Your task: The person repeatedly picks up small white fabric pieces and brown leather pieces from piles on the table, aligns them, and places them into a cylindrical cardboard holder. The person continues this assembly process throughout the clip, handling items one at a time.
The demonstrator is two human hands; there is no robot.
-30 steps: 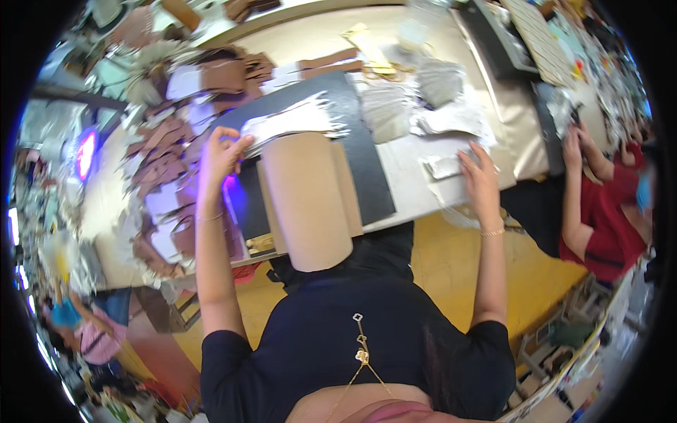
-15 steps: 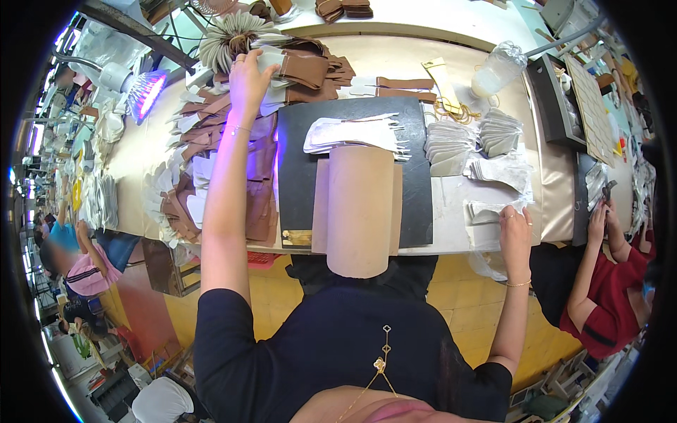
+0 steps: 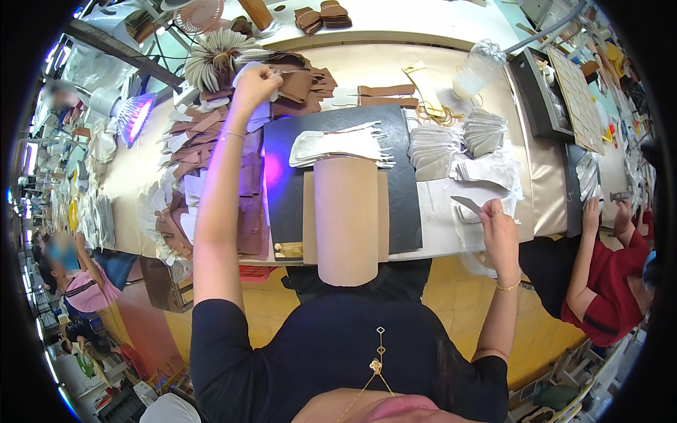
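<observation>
At the far left of the table, my left hand (image 3: 257,86) is closed in a pinch on a brown strip with a pale end, over the pile of brown strips (image 3: 296,86). My right hand (image 3: 499,229) pinches a thin grey flat piece (image 3: 467,204) above the right side of the table. Fanned stacks of pale grey pieces (image 3: 434,149) lie just beyond it. Between my arms, a tan rounded form (image 3: 345,222) overhangs the near edge of a black board (image 3: 289,144). A bundle of white pieces (image 3: 335,144) rests on that board, behind the form.
A lit lamp (image 3: 135,116) stands at the left beside heaped brown and white strips (image 3: 190,166). Toward the back right are a clear plastic container (image 3: 479,67), yellow cord (image 3: 441,111) and a dark box (image 3: 539,95). A co-worker in red (image 3: 610,299) sits at the right.
My right hand has lifted a grey piece off the stack, up and leftward. My left fingers have gone from spread to pinched on a brown strip. The view has shifted slightly.
</observation>
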